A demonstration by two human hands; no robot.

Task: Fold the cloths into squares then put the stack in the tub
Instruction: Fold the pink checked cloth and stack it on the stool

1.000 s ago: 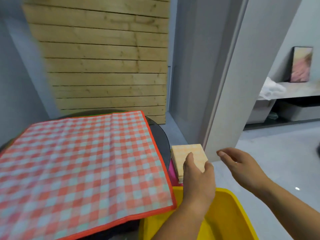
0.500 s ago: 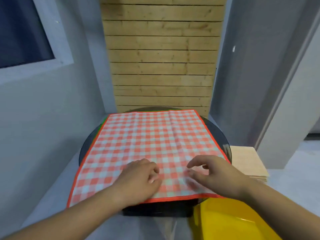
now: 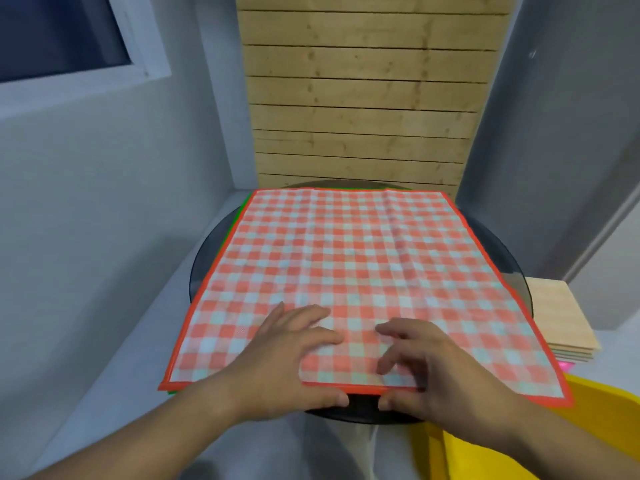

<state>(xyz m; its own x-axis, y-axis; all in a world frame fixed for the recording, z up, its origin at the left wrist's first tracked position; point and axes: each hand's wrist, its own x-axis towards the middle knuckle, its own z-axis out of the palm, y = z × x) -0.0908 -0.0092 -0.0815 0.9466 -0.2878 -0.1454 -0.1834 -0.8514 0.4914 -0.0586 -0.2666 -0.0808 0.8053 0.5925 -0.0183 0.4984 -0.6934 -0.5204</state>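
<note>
A red-and-white checked cloth (image 3: pixel 363 265) with an orange hem lies spread flat over a round dark table (image 3: pixel 207 261). A green edge of another cloth (image 3: pixel 238 218) peeks out beneath it on the left. My left hand (image 3: pixel 291 358) and my right hand (image 3: pixel 436 368) are side by side at the cloth's near edge. Each has its fingers on top and its thumb under the hem, pinching it. A stack of folded pale yellow cloths (image 3: pixel 557 317) sits to the right of the table. The yellow tub (image 3: pixel 606 427) stands at the lower right.
A wooden slatted panel (image 3: pixel 363 98) rises behind the table, with grey walls on both sides and a window (image 3: pixel 59 32) at upper left. Something pink (image 3: pixel 565 367) shows under the folded stack. The table fills a narrow corner.
My view swung left from the folded stack to the table. Both hands left the stack, came onto the checked cloth, and now pinch its near hem.
</note>
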